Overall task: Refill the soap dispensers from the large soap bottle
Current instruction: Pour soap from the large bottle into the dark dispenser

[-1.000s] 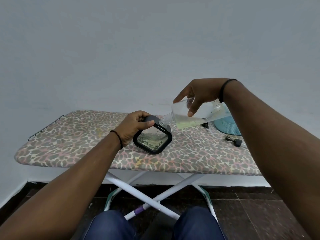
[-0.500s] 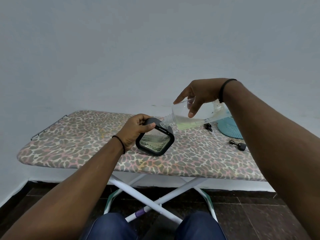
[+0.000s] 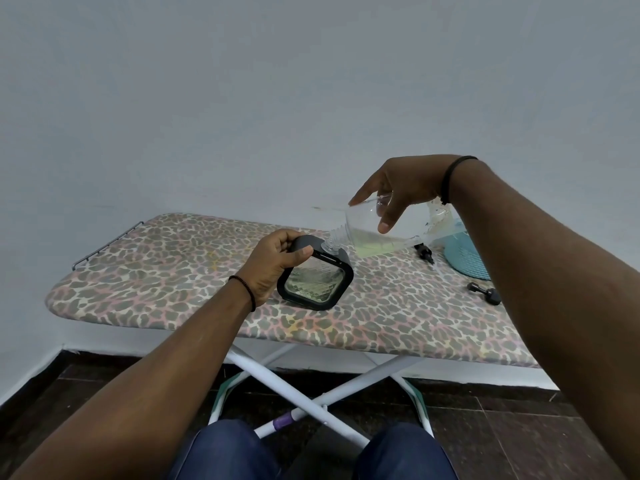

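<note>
While the large soap bottle lies tipped nearly flat in the middle right of the frame, its threaded neck meets the top opening of the square black-framed soap dispenser at centre, so I judge the pour is under way and not finished. Pale yellow-green soap pools along the bottle's lower side, and the dispenser's clear patterned window shows a greenish tint, though I cannot tell the level inside. What I take to be pump heads, one dark piece and another, lie loose on the leopard-print ironing board at right, near a teal mesh item; refitting looks to be left to do. My left hand grips the dispenser's upper left corner, thumb across the front, tilting it. My right hand holds the bottle from above, forefinger stretched out, thumb pressed on the near wall.
</note>
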